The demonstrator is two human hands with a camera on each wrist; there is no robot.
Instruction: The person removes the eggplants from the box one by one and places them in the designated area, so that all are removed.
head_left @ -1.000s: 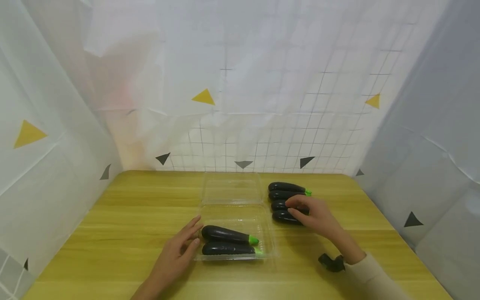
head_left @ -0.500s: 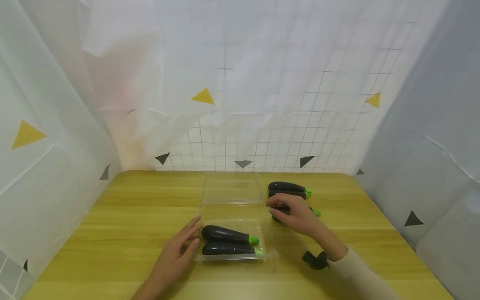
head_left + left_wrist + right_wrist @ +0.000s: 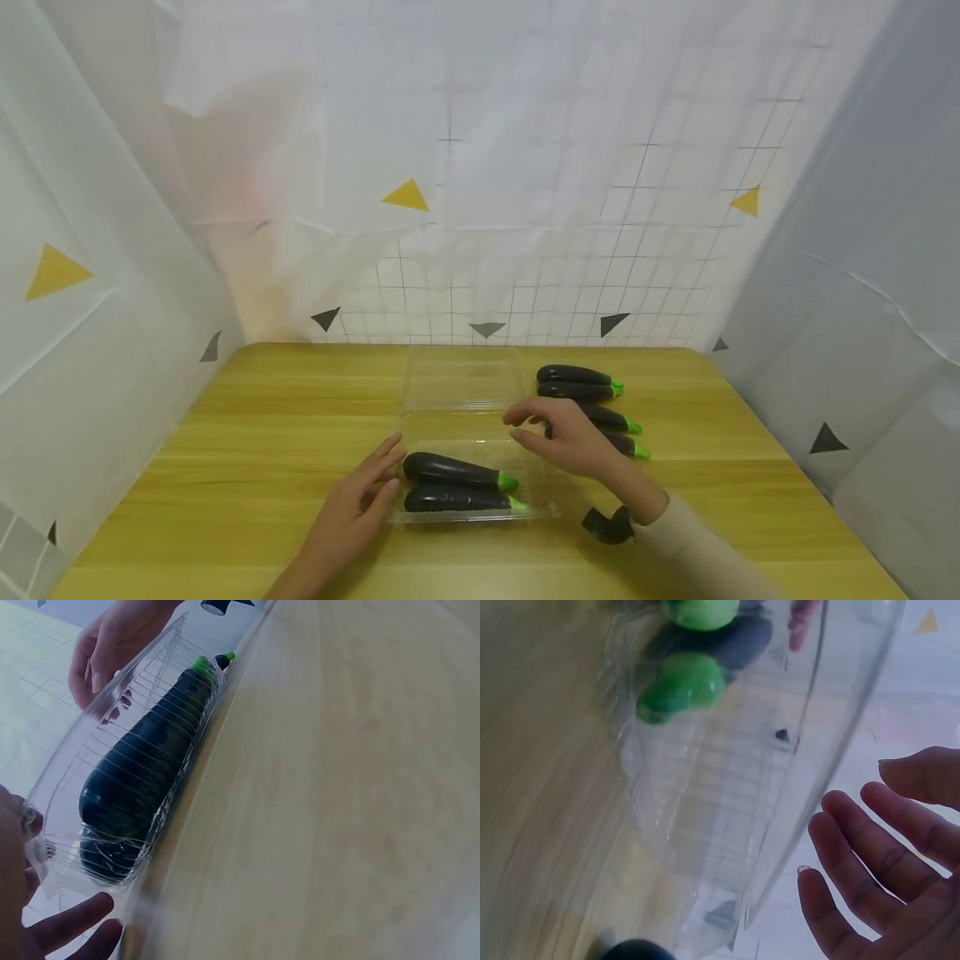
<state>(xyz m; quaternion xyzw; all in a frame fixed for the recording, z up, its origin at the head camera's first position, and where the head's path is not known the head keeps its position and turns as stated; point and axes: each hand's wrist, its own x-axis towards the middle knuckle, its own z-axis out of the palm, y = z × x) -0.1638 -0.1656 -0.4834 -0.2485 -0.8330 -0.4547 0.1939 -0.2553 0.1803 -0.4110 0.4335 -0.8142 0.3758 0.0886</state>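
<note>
A clear plastic clamshell box point(image 3: 536, 487) lies unfolded on the table, its lid point(image 3: 465, 379) laid back behind it. Two dark eggplants point(image 3: 453, 497) with green stems lie side by side in its near half. My left hand point(image 3: 348, 504) rests at the box's left wall, fingers extended and touching the plastic. Over the box's right rim hovers my right hand point(image 3: 562, 437), fingers loosely bent; the right wrist view shows nothing between them. Behind that hand, more eggplants point(image 3: 611, 417) lie on the table, partly hidden by it.
Wood-patterned table point(image 3: 225, 467) with white sheeting on its back and sides. Farther back on the right, two eggplants point(image 3: 573, 374) lie together. A black object point(image 3: 607, 527) hangs by the right wrist.
My right hand has moved left from above the eggplants on the right to the box's right rim, uncovering their green stems. The left hand and the box have stayed put.
</note>
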